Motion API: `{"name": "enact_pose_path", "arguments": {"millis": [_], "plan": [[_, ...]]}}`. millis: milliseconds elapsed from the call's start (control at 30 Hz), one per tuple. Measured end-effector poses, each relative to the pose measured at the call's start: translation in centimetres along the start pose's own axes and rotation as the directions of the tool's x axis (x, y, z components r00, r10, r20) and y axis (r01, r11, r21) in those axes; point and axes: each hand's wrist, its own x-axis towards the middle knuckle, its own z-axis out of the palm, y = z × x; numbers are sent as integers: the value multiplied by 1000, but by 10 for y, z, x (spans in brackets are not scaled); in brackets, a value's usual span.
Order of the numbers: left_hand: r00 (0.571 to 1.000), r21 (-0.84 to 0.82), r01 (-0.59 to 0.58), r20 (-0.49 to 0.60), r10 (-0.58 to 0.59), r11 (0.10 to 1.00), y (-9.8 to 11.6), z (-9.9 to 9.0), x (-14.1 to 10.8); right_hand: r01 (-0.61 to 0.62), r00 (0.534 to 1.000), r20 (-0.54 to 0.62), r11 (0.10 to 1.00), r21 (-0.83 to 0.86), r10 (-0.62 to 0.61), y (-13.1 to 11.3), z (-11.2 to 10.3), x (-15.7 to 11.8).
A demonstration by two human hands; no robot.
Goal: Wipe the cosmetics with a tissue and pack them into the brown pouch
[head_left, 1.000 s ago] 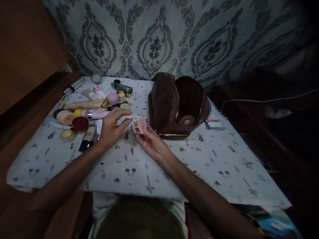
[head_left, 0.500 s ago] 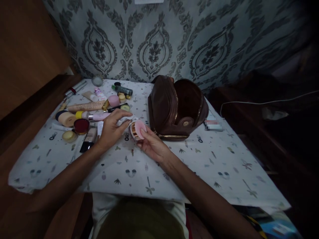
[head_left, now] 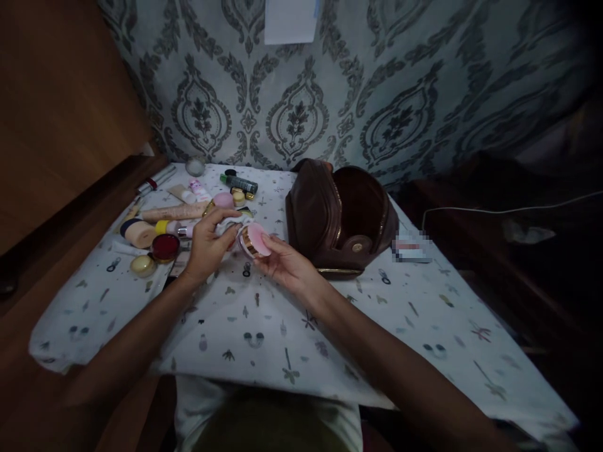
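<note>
My right hand (head_left: 287, 263) is closed on a small round cosmetic jar (head_left: 254, 241) with a pink top and a gold-striped side. The jar is tilted, its pink top facing up toward me. In my left hand (head_left: 210, 246) a crumpled white cloth (head_left: 233, 223) is pinched between thumb and fingers, close against the far left side of the jar. Both hands are above the table, left of a brown leather bag (head_left: 311, 213) that stands unzipped and gaping. Part of the cloth is hidden by my left fingers.
Several cosmetics lie to the left, among them a dark red round compact (head_left: 164, 247), a cream-coloured jar (head_left: 142, 266), a beige tube (head_left: 172, 212) and a green-capped bottle (head_left: 241, 183). A blurred small packet (head_left: 412, 247) lies right of the bag. The patterned tablecloth (head_left: 264, 358) covers the table.
The view has tilted up a little, so the scene sits lower. The jar has turned in my right hand, showing more of its pink top, and my left hand with the cloth stays close to it.
</note>
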Motion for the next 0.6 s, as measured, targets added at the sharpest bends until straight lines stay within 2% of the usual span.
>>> {"name": "enact_pose_path", "arguments": {"millis": [133,267,367,533,600], "plan": [[999,12,-35,-5,35,999,1,-1,0,26,996,-91,996,88,-18,7,2,12],[997,38,-70,25,69,997,4,1,-3,104,994,-59,986,134,-97,15,-1,21],[995,59,-90,45,88,994,6,2,-4,99,995,-30,980,173,-95,19,-3,23],[997,77,-71,40,69,994,3,1,-4,-19,999,51,998,52,16,27,-5,17],[996,77,-76,43,73,994,2,1,-4,-18,999,51,1000,8,17,29,-7,15]]}}
